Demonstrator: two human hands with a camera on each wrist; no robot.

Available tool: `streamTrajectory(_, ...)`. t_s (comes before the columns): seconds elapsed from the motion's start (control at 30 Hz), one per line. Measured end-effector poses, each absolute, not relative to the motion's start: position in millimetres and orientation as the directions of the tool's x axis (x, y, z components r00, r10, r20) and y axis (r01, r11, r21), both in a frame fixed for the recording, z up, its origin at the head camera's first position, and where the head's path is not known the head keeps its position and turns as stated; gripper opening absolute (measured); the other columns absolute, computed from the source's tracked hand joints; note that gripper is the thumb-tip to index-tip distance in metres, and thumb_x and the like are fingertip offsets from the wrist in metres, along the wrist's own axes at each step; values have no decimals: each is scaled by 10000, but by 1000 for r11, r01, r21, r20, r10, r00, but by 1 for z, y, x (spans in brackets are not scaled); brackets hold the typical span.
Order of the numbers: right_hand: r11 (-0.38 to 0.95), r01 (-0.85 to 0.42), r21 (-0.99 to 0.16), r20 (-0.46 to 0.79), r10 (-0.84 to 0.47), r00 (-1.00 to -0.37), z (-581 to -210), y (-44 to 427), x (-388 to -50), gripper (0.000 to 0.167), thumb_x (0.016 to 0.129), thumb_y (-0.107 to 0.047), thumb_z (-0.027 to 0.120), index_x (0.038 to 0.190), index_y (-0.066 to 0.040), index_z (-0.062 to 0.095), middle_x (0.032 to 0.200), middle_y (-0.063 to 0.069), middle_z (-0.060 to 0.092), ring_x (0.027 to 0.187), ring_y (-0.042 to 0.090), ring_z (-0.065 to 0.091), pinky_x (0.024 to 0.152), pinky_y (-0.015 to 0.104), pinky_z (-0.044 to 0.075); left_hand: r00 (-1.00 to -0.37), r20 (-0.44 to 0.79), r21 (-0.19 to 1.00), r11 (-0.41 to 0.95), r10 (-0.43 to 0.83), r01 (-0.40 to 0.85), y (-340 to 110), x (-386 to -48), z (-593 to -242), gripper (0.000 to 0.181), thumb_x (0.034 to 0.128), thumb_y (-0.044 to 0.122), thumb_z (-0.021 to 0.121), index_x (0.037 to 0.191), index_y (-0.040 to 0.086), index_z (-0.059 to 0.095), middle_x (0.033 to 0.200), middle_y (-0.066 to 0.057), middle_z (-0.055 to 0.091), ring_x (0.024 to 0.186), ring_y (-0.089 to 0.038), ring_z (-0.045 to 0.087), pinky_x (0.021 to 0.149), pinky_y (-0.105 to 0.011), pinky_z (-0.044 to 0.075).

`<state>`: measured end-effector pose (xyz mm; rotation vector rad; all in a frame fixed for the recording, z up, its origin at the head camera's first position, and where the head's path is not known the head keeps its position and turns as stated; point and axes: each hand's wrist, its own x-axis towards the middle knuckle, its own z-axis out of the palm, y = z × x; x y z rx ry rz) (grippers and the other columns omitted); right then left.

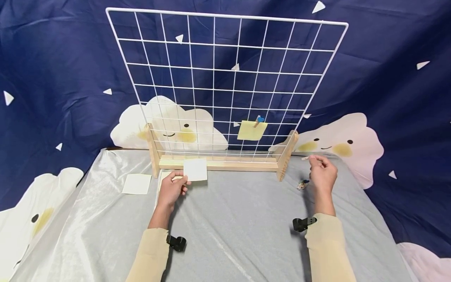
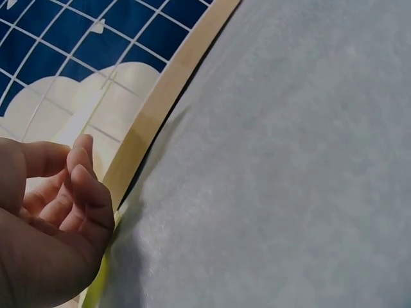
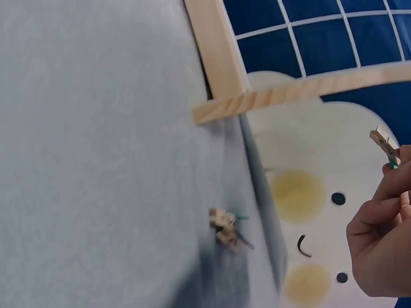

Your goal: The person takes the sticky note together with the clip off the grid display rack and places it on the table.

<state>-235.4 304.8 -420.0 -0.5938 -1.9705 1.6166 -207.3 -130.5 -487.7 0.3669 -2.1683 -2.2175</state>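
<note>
My left hand (image 1: 171, 188) pinches a pale square paper note (image 1: 195, 169) by its lower left corner, in front of the rack's wooden base. Edge-on, that note appears as a thin pale strip in the left wrist view. At the right, my right hand (image 1: 323, 174) holds a small wooden clothespin (image 3: 385, 146) between thumb and fingers, above the cloth. A few more clothespins (image 3: 226, 229) lie in a small heap below it. On the white wire grid (image 1: 213, 69), a blue heart clothespin (image 1: 260, 119) clips a yellow note (image 1: 249, 132).
The grid stands on a wooden base (image 1: 243, 166) with two side feet. Another pale note (image 1: 137, 184) lies on the grey cloth (image 1: 229, 219) at the left. More paper (image 1: 165, 175) shows partly behind my left hand. A dark blue curtain (image 1: 63, 47) hangs behind.
</note>
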Motion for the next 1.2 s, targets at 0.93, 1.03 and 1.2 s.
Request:
streamTrajectory(0.93, 51, 351, -935, -244, 626, -741, -472, 352, -242, 159, 981, -270, 670, 1066, -145, 718, 602, -75, 550, 479, 66, 471, 411, 237, 381, -966, -210, 962, 144, -150, -232, -131, -208, -492, 151, 954, 65, 621, 1092, 7, 603, 799, -100, 743, 544, -98, 560, 507, -220, 450)
streamTrajectory(1.03, 65, 385, -921, -264, 623, -736, -477, 354, -244, 292, 980, -292, 671, 1202, -109, 716, 610, -82, 554, 497, 63, 483, 422, 242, 396, -967, -198, 952, 203, -158, -228, -130, -208, -491, 136, 943, 74, 621, 1065, 15, 610, 765, -84, 736, 522, -100, 558, 500, -230, 455)
streamTrajectory(1.2, 114, 442, -890, -279, 630, -725, -481, 357, -248, 451, 982, -325, 659, 1341, -52, 654, 626, -79, 548, 535, 67, 498, 454, 251, 420, -966, -189, 931, 279, -179, -234, -129, -210, -493, 138, 936, 101, 644, 1054, 33, 624, 711, -33, 722, 492, -88, 554, 485, -222, 463)
